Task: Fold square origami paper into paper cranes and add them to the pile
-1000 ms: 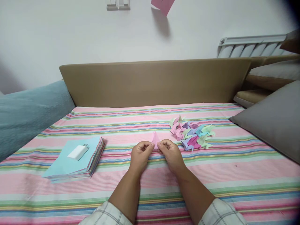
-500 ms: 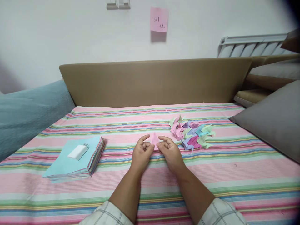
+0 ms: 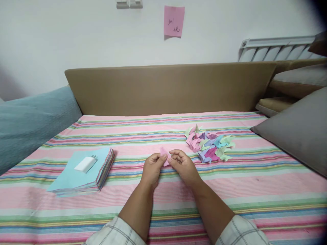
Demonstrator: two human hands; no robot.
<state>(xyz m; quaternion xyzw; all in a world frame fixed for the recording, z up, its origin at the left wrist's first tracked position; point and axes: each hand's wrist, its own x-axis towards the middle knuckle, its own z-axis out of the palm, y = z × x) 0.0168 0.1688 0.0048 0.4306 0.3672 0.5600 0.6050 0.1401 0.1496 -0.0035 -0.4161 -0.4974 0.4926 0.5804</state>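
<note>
Clearly, your left hand (image 3: 150,170) pinches the pink paper (image 3: 163,151) between thumb and fingers, above the middle of the sheet (image 3: 143,211). Your right hand (image 3: 187,172) is partly open, its index finger bent clear and its thumb at the paper's right edge; whether it grips there cannot be told. Toward the sheet's far right corner lie folded papers (image 3: 212,153). Left of your hands, a stack (image 3: 74,182) carries a charger (image 3: 85,164), prongs toward the stack's far right corner.

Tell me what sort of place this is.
Probably a bedroom or living room in a home: the multicolour-striped pink fabric cover, the large grey cloth cushion and the white ribbed radiator suggest it.
</note>
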